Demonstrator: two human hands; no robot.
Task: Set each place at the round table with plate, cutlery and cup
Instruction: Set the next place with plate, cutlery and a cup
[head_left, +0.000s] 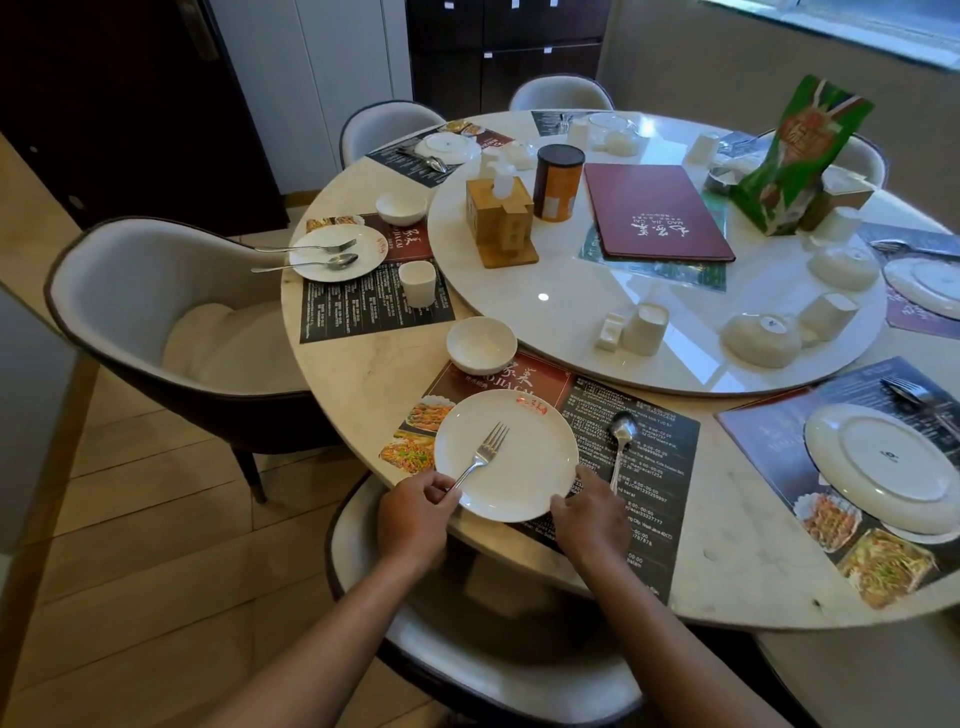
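Note:
A white plate (524, 467) lies on the placemat (654, 457) at the near edge of the round table (363, 374). My left hand (413, 512) pinches the handle of a fork (480, 454) whose tines lie over the plate. My right hand (589, 512) rests at the plate's right rim, with fingers touching the handle end of a spoon (621, 441) lying on the mat. A white bowl (480, 344) stands beyond the plate. On the turntable (571, 312) an upside-down cup (645, 328) stands close by.
The place to the left holds a plate with fork and spoon (337, 253), a cup (417, 282) and a bowl (401, 207). An upside-down plate (883, 465) lies at the right. The turntable also carries a menu (657, 210), tin, wooden holder, upturned bowls and cups. Chairs ring the table.

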